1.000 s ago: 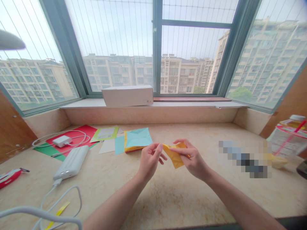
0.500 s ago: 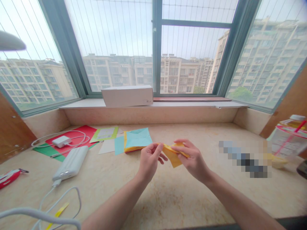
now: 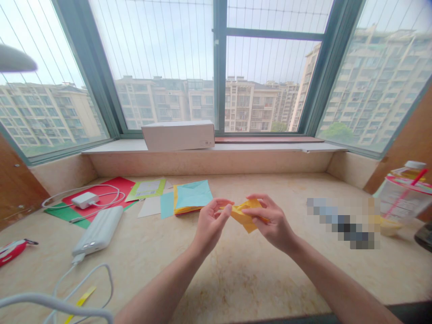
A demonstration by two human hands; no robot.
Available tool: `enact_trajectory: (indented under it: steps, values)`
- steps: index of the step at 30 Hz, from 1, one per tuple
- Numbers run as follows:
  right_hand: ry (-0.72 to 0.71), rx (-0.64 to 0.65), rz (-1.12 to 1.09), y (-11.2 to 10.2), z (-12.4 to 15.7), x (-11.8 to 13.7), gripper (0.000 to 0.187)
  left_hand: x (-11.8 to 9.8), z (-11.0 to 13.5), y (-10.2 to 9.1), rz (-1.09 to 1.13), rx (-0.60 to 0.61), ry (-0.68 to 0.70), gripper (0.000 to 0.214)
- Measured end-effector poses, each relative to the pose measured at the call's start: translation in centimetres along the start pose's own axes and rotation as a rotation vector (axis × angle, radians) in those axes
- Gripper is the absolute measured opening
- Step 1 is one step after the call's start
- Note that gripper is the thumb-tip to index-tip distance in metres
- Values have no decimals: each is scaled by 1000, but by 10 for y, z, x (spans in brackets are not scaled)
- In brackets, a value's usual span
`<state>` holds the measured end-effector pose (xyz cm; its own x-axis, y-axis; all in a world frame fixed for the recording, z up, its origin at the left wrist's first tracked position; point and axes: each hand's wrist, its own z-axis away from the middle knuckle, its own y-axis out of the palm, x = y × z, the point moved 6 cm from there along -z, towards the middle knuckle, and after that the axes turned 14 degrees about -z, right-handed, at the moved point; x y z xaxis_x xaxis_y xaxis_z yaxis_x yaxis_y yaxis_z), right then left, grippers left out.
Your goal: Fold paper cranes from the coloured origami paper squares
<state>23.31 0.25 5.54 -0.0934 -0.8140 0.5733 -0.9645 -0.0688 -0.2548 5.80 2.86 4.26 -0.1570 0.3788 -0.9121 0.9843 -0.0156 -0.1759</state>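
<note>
Nearest, along the front edge of the pale marble counter (image 3: pixel 236 279), a white cable (image 3: pixel 84 288) loops beside a yellow strip (image 3: pixel 83 297) toward the front left corner. Above the counter's middle, both bare forearms reach in. The left hand (image 3: pixel 211 222) pinches the left tip of a folded yellow paper (image 3: pixel 243 215) between thumb and forefinger, its other fingers loosely curled. The right hand (image 3: pixel 273 222) grips the paper's right part with fingers closed over it; the thumb seems to press underneath, though it is mostly hidden. The paper is held clear of the counter.

At the left edge lie a red pouch (image 3: pixel 13 249) and a white power bank (image 3: pixel 99 229). Behind them a charger (image 3: pixel 84 199) rests on a red sheet (image 3: pixel 118 186). A stack of coloured sheets (image 3: pixel 193 194), light blue on top, sits just behind the left hand. A plastic cup (image 3: pixel 401 198) with a pink straw stands at the right edge. On the sill beyond, a white box (image 3: pixel 178 135) lies before the bay window (image 3: pixel 216 67), with apartment blocks outside.

A second ago the paper hung lower as a wider flap; now it is drawn up tighter between the fingertips. Everything else is unmoved.
</note>
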Motion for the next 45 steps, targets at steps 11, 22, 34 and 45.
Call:
enact_trajectory:
  steps: [11,22,34,45]
  values:
    - [-66,121,405,4,3,-2,36,7,6,16,-114,114,3,32]
    - [-220,150,681,11,-1,17,25,5,11,19,-125,89,15,30]
    - [-223,152,685,12,3,19,26,3,12,19,-91,80,21,27]
    - [-195,87,617,13,4,21,36,3,13,20,-50,90,-2,26]
